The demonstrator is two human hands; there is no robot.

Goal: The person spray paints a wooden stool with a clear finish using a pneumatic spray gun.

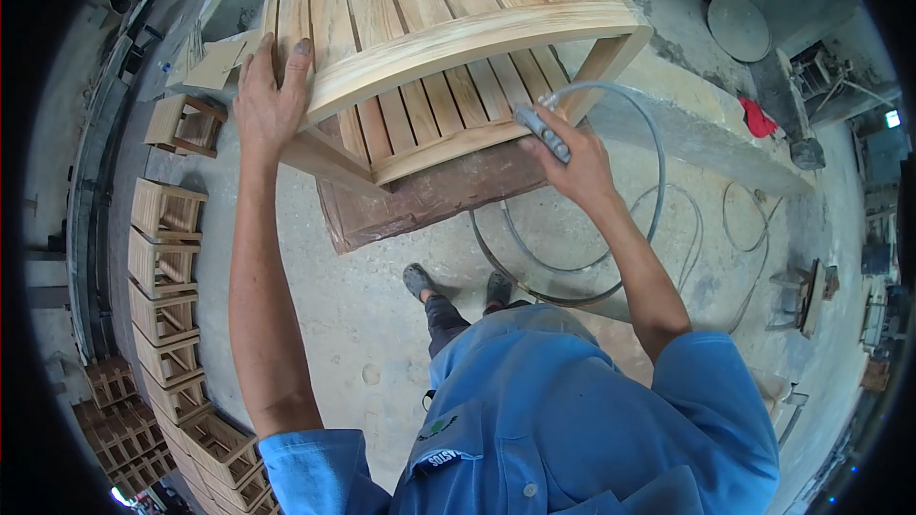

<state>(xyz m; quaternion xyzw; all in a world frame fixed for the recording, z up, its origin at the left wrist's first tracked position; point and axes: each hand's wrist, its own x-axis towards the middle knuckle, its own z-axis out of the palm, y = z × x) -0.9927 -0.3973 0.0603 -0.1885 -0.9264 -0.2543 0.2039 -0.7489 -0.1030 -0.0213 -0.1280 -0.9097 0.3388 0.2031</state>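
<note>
A pale wooden table (448, 27) with a slatted top and a slatted lower shelf (448, 103) stands in front of me. My left hand (272, 100) grips its near left corner, thumb on the top and fingers around the side. In my right hand (580, 164) is a grey handheld air tool (542, 132), held close to the table's front, by the right end of the lower shelf. A grey hose (658, 148) loops from the tool's upper end down to the floor. The tool's working tip is hard to make out.
Brown wrapped cardboard (429, 195) lies beneath the table. Small wooden stools (164, 262) line the floor at left, one stool (181, 126) apart. At right are a concrete ledge (706, 133), a red cloth (757, 118) and more coiled hose (749, 229).
</note>
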